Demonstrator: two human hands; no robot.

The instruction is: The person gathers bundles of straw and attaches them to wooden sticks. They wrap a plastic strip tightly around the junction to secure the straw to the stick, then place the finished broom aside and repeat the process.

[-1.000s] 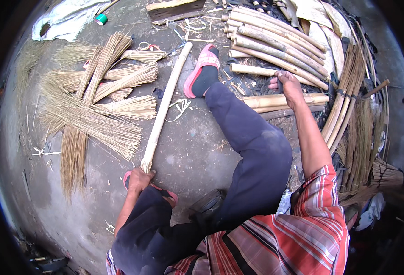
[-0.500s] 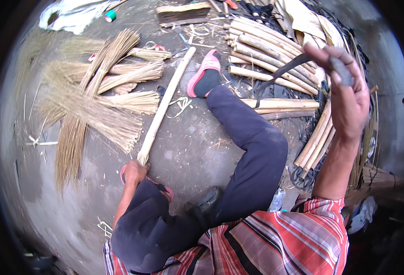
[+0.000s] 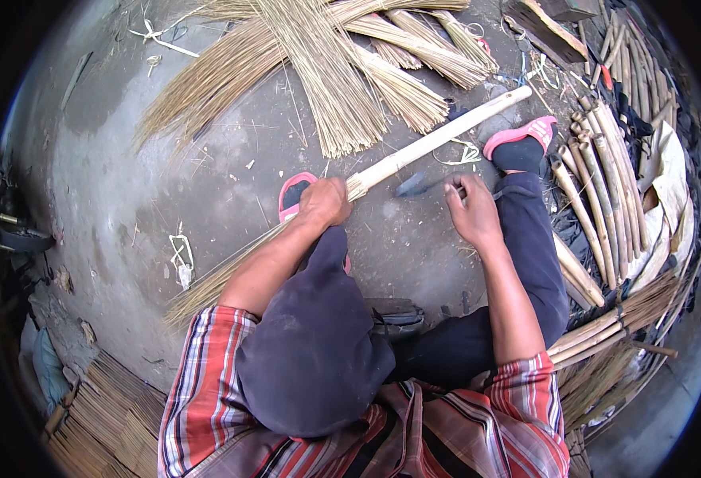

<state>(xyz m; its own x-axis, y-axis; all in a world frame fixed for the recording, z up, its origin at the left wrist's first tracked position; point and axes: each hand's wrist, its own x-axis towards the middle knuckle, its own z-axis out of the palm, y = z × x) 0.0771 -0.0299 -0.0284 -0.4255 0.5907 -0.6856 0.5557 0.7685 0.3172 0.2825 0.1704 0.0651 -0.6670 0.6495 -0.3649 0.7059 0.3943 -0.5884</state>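
Beside the sandal under my raised knee, my left hand (image 3: 326,201) is closed around a broom where its straw meets a pale wooden stick (image 3: 446,131). The stick slants away to the far right; the straw (image 3: 231,279) passes under my left forearm toward the near left. My right hand (image 3: 473,209) is beside my other leg, right of the stick, with its fingers curled. Close to its fingertips, a dark grey thing (image 3: 415,186) is smeared by motion, and its kind cannot be made out.
Crossed straw bundles (image 3: 326,88) lie beyond the stick. Several wooden sticks (image 3: 605,183) are stacked at the right beside beige cloth (image 3: 667,207). A split wood block (image 3: 545,32) is at the far right. More straw (image 3: 103,414) lies at the near left.
The view has swung, so the floor things sit elsewhere in it. My right hand has come down from its raised place with a dark strip to beside the stick. My left hand keeps its hold.
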